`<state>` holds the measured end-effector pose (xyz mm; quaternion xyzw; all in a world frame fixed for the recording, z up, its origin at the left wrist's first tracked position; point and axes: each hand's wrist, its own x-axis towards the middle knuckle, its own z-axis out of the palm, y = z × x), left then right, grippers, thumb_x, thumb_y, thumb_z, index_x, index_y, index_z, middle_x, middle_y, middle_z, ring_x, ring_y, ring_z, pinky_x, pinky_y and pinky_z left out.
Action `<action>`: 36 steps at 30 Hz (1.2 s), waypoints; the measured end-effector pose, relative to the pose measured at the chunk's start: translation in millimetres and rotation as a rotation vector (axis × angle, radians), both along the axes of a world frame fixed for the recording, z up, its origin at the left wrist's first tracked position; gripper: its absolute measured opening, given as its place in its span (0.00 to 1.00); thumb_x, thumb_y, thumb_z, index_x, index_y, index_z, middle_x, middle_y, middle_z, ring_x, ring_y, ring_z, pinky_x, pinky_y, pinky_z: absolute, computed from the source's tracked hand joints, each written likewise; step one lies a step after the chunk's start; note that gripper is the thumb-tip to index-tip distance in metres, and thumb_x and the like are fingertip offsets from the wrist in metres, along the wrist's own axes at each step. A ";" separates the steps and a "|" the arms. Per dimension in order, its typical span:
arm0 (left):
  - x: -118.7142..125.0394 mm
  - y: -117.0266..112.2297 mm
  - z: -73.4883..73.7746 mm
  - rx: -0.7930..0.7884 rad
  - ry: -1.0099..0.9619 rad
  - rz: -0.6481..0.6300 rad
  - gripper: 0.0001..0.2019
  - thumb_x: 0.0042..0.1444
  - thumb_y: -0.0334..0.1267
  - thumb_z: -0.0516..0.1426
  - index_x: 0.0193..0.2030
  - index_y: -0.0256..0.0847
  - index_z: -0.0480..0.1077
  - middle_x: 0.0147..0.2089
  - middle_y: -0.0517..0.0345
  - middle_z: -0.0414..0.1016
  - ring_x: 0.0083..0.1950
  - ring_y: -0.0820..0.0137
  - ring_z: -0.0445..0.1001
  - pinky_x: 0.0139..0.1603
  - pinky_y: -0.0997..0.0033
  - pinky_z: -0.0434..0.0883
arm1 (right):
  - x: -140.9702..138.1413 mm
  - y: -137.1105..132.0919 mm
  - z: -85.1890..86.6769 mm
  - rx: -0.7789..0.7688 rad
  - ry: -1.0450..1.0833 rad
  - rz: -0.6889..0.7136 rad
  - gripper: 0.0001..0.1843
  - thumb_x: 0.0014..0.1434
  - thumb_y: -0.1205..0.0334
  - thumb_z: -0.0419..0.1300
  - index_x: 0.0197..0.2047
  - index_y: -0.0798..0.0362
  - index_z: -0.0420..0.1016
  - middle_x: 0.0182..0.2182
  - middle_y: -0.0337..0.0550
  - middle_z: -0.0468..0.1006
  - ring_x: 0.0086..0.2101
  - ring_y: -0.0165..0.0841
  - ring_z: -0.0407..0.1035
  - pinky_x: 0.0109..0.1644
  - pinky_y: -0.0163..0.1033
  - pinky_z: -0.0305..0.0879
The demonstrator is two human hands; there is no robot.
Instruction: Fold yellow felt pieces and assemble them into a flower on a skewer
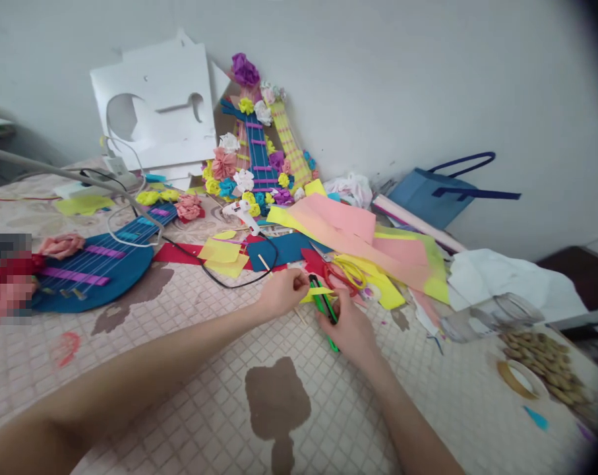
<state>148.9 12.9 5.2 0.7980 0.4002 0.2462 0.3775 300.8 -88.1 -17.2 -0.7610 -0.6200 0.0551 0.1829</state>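
My left hand [281, 291] is closed in a pinch on the end of a thin yellow paper strip [318, 291] near the middle of the table. My right hand [351, 326] is wrapped round a green utility knife [324, 307], whose tip rests at the strip. Both hands lie on the checked tablecloth [190, 369]. Just beyond them are red-and-yellow scissors [345, 272] and a wooden stick [264, 262]. A white glue gun [242, 214] with a black cord lies further back.
Sheets of pink, yellow, blue and red paper [348, 231] are piled behind the hands. A blue paper guitar [95, 260] lies at left; another with paper flowers [259, 148] leans on the wall. A glass jar [491, 316], tape roll [521, 379] and blue bag [432, 191] are at right.
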 end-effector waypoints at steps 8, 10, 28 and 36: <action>2.2 -2.9 -9.3 0.088 0.229 0.084 0.07 0.48 0.30 0.55 0.33 0.38 0.73 0.30 0.56 0.76 0.30 0.69 0.73 0.31 0.73 0.65 | 7.8 -2.8 4.9 0.224 0.132 -0.103 0.19 0.53 0.59 0.56 0.49 0.52 0.61 0.27 0.37 0.74 0.26 0.35 0.69 0.28 0.35 0.58; 4.3 -2.1 -10.1 0.099 0.263 0.092 0.07 0.48 0.31 0.55 0.33 0.39 0.73 0.31 0.56 0.77 0.32 0.68 0.74 0.31 0.73 0.66 | 9.9 -4.4 6.9 0.347 0.169 -0.146 0.20 0.53 0.57 0.56 0.49 0.52 0.61 0.30 0.40 0.75 0.27 0.35 0.70 0.30 0.37 0.61; -60.0 -0.3 -4.3 0.485 0.222 -0.023 0.08 0.55 0.29 0.55 0.42 0.39 0.68 0.44 0.53 0.73 0.49 0.64 0.69 0.51 0.64 0.67 | -5.1 -4.0 -2.7 0.250 -0.050 0.024 0.19 0.58 0.55 0.54 0.51 0.53 0.63 0.38 0.47 0.72 0.35 0.40 0.70 0.30 0.39 0.63; -146.9 57.9 -18.1 0.644 0.329 0.155 0.09 0.54 0.29 0.54 0.42 0.37 0.70 0.46 0.45 0.72 0.48 0.56 0.69 0.47 0.53 0.68 | -63.4 16.4 17.0 0.407 0.059 0.407 0.11 0.59 0.64 0.53 0.47 0.52 0.66 0.32 0.43 0.70 0.33 0.36 0.68 0.36 0.40 0.66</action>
